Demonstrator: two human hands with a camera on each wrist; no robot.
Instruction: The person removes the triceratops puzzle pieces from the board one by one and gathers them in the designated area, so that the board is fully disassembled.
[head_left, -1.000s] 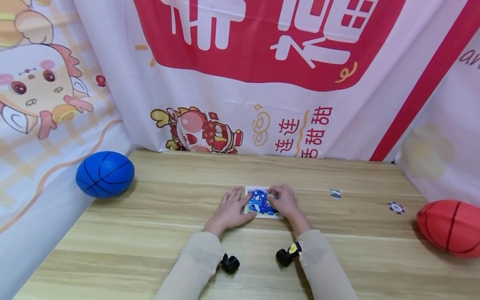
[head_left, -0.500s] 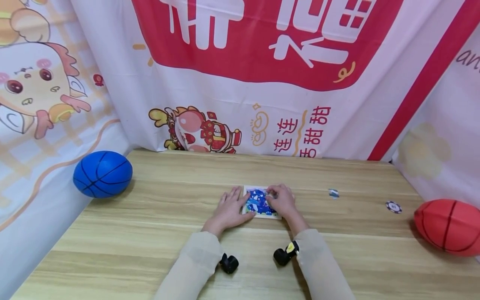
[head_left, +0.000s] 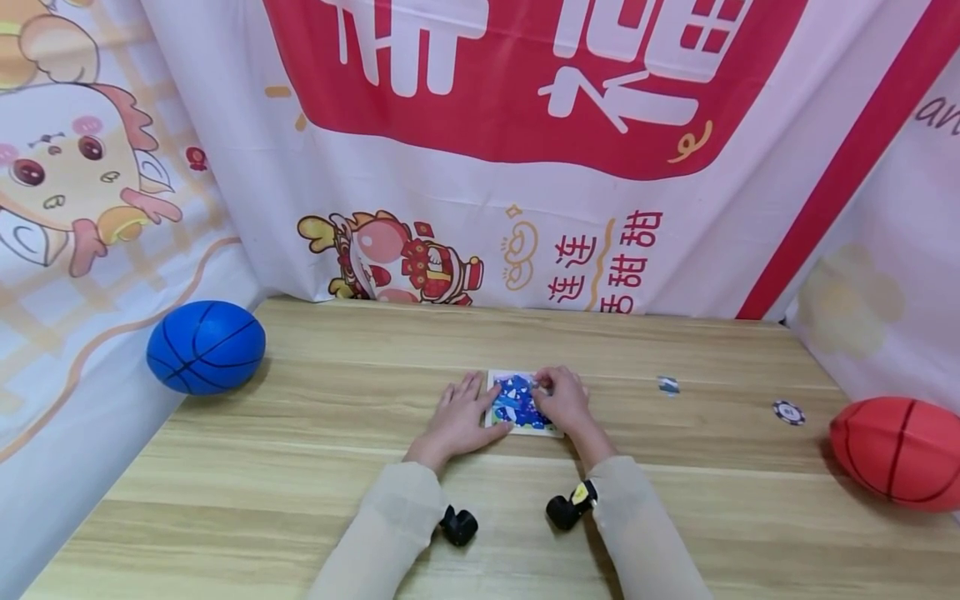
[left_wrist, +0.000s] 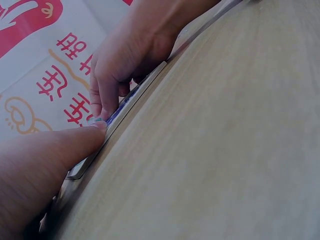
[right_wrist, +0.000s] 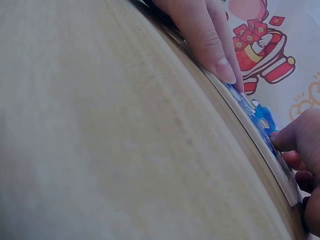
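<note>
Much of the puzzle board point(head_left: 517, 404) is covered by the two hands, and in both wrist views it shows only as a thin edge, so its picture is hard to read. The left hand point(head_left: 459, 417) lies flat against the board's left edge, fingers point(right_wrist: 220, 60) straight and slightly spread, thumb tip on its near corner. The right hand point(head_left: 564, 400) rests on the board's right part, fingers point(left_wrist: 102, 95) curled and pinched together at its far edge; whether they hold a piece cannot be told. The board is a small square, pale-framed with a blue and white picture, lying flat mid-surface point(head_left: 300, 467). Right of it lie a small loose piece point(head_left: 668, 385) and, farther, a chip point(head_left: 788, 412).
</note>
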